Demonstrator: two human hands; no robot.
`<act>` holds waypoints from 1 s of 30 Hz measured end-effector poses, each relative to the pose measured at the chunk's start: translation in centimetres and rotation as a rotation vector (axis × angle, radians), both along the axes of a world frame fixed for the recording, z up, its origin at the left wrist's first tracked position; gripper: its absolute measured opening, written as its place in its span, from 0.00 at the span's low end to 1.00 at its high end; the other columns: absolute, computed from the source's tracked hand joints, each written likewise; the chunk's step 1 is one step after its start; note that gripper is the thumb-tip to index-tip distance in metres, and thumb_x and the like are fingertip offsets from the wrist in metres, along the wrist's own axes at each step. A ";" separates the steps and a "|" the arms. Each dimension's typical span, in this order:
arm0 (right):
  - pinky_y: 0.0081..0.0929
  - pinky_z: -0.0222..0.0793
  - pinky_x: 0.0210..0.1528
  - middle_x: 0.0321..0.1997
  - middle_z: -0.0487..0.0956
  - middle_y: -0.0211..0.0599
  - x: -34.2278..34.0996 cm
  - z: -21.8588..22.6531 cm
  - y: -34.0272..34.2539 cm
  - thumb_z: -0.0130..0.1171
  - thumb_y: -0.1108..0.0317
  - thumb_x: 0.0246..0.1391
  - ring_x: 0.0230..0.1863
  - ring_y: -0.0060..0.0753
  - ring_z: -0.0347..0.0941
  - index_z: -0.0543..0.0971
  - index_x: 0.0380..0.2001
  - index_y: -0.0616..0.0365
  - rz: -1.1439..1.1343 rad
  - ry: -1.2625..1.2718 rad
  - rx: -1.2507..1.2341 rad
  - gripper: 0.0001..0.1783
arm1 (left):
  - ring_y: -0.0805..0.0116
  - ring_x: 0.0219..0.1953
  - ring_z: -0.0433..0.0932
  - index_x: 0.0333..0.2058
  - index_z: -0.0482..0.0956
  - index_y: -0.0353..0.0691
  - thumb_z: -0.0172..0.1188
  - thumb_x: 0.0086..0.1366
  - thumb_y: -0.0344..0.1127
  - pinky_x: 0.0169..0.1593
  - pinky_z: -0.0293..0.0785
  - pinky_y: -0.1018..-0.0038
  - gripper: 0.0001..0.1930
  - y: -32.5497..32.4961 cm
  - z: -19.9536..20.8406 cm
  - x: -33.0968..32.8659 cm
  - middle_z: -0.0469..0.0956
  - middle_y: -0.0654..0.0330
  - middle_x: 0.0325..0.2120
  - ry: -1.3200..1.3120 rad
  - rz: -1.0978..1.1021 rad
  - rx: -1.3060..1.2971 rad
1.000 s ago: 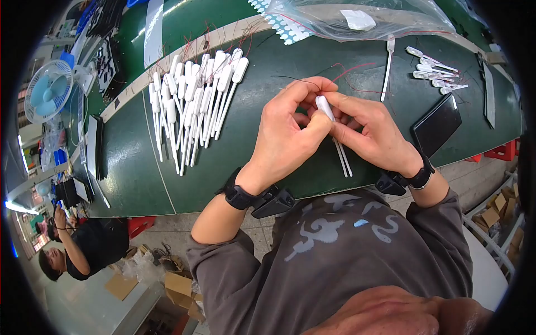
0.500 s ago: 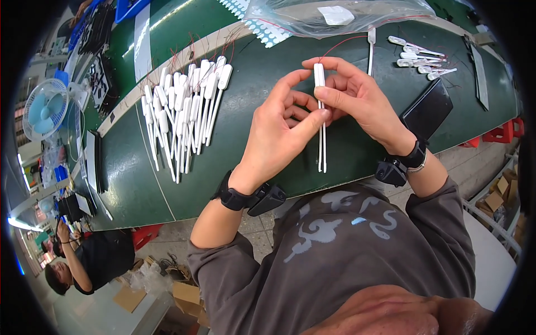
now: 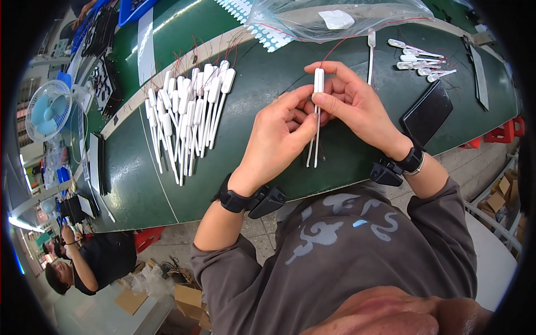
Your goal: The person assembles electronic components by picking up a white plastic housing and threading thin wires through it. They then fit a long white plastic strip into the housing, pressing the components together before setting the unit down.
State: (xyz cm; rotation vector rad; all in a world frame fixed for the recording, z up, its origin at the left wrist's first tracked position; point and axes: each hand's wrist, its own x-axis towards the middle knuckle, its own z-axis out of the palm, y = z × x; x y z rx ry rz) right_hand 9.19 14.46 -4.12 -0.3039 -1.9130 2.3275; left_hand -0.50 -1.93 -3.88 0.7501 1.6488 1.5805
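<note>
Between my hands, above the near side of the green table (image 3: 240, 184), is a pair of slim white sticks with thick heads (image 3: 318, 84), heads up and stems hanging down side by side. A red wire rises from the top. My right hand (image 3: 363, 109) pinches the heads between thumb and fingers. My left hand (image 3: 279, 131) is closed on the sticks just below, thumb against the stems; its fingertips are partly hidden. To the left lies a fanned pile of similar white sticks (image 3: 192, 111) with thin red wires at their heads.
A single white stick (image 3: 371, 56) lies beyond my right hand. Several smaller white pieces with wires (image 3: 416, 58) lie at the far right, near a black phone-like slab (image 3: 429, 111). A clear plastic bag (image 3: 379, 14) covers the far edge. A fan (image 3: 49, 110) and a seated person (image 3: 103, 259) are at the left.
My left fingers have closed in around the sticks, where they were spread apart before. The stems' lower ends have swung to the left and spread slightly apart.
</note>
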 end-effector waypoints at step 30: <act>0.18 0.75 0.42 0.41 0.79 0.30 0.3 0.3 -0.6 0.51 0.70 0.71 0.37 0.17 0.75 0.65 0.70 0.61 0.005 -0.031 0.042 0.26 | 0.64 0.29 0.83 0.63 0.68 0.32 0.49 0.68 0.22 0.34 0.81 0.68 0.24 0.2 0.0 0.0 0.82 0.53 0.33 0.050 0.086 -0.068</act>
